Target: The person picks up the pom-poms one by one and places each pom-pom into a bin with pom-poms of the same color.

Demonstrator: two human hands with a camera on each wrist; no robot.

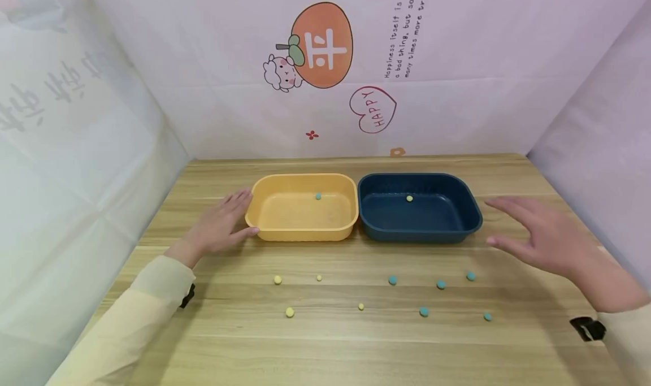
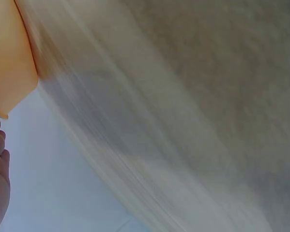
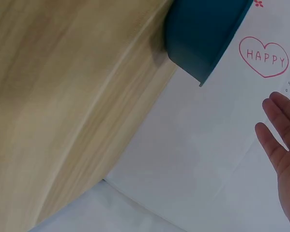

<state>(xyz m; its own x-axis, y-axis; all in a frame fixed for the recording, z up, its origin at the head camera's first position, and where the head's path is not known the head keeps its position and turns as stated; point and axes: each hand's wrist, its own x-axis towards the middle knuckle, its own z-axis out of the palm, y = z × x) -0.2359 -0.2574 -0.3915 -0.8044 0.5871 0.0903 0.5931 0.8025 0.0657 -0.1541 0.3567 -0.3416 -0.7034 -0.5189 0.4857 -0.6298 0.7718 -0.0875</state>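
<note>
At the left end of a yellow plastic basin (image 1: 305, 234), my left hand (image 1: 220, 226) has its fingers stretched along the side and its thumb at the front corner. A small blue pellet (image 1: 318, 196) lies inside that basin. Right beside it stands a dark blue basin (image 1: 419, 236) with a small yellow pellet (image 1: 409, 198) in it. My right hand (image 1: 551, 236) is held off the blue basin's right end, thumb and fingers spread and nothing in them. The right wrist view shows those fingers (image 3: 282, 118) extended near the basin's end.
Several yellow pellets (image 1: 290, 312) lie on the wooden table (image 1: 325, 352) in front of the yellow basin. Several blue pellets (image 1: 424, 312) are scattered before the blue one. White printed cloth (image 1: 229, 109) hangs behind the table and at both sides.
</note>
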